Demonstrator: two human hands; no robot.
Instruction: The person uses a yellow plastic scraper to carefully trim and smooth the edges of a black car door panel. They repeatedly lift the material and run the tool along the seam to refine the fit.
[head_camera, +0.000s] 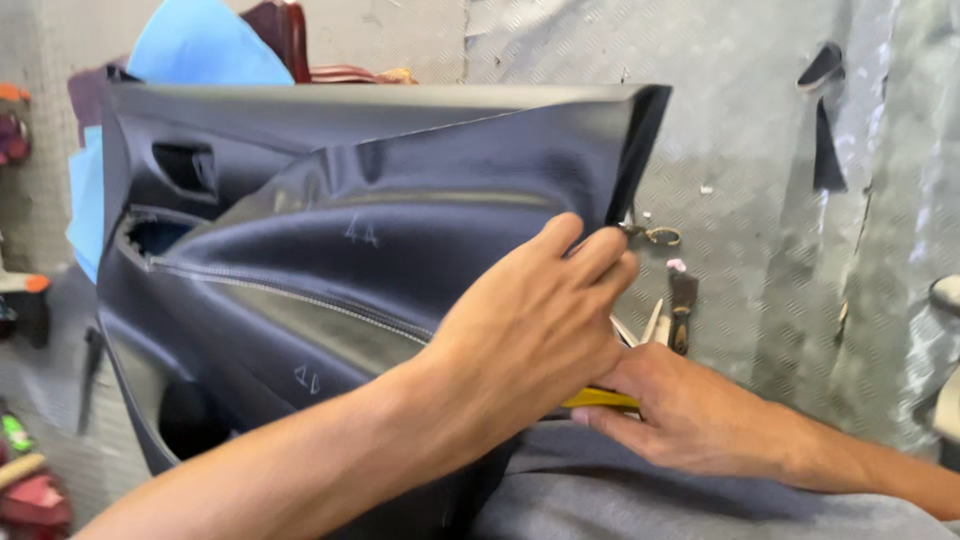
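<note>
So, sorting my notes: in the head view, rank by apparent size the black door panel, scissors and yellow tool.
1. black door panel
2. scissors and yellow tool: unsure, both partly hidden by the hands.

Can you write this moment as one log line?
left hand: pinching black leather cover | right hand: holding yellow tool | door panel: upright

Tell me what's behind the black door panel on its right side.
Behind the door panel's right edge, scissors and a small brush lie on the metal floor. The left hand hides most of a yellow tool.
</note>
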